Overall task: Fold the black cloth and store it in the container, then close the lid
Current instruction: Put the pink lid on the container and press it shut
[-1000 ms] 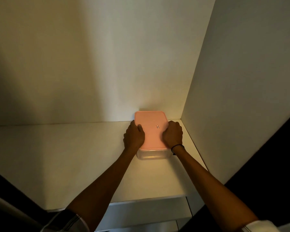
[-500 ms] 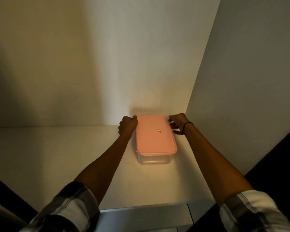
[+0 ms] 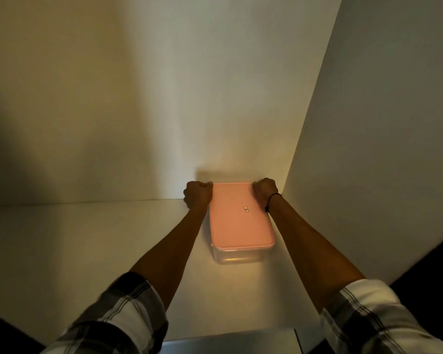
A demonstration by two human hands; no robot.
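Note:
A clear plastic container [image 3: 237, 258] stands on a white shelf, topped by a pink lid [image 3: 237, 221] with a small label in its middle. My left hand [image 3: 198, 194] is curled against the lid's far left corner. My right hand [image 3: 265, 191], a dark band on its wrist, is curled on the far right corner. Both hands grip the lid's far edge. No black cloth is visible; the lid hides the container's inside.
The white shelf [image 3: 87, 251] stretches wide to the left. A back wall [image 3: 164, 98] rises just behind the container, and a side panel [image 3: 368, 149] stands close on its right. The shelf's front edge [image 3: 228, 338] runs near the bottom.
Both hands slid from the lid's near end along its sides to the far corners. The container sits slightly nearer in view and my sleeves have come into sight.

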